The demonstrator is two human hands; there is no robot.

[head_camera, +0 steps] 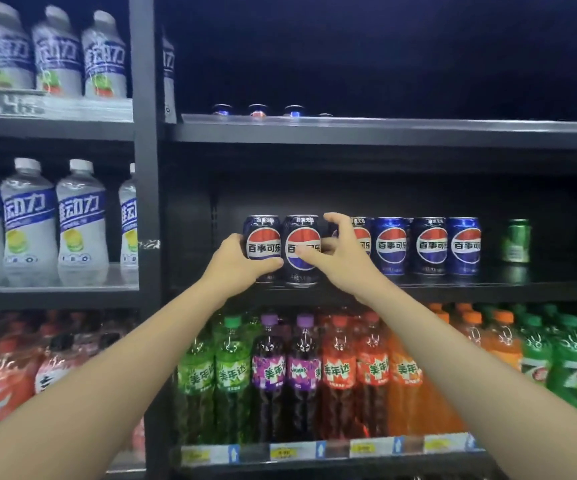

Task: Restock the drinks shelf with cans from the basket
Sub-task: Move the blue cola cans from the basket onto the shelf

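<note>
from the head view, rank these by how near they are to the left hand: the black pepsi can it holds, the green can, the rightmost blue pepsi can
1. Black pepsi can: held in the left hand, left end of the row.
2. Rightmost blue pepsi can: further right along the same shelf.
3. Green can: farthest right, standing apart from the row.

Open shelf [384, 289] gap between blue cans [429, 245] and green can [516, 241]; dark headroom above.
</note>
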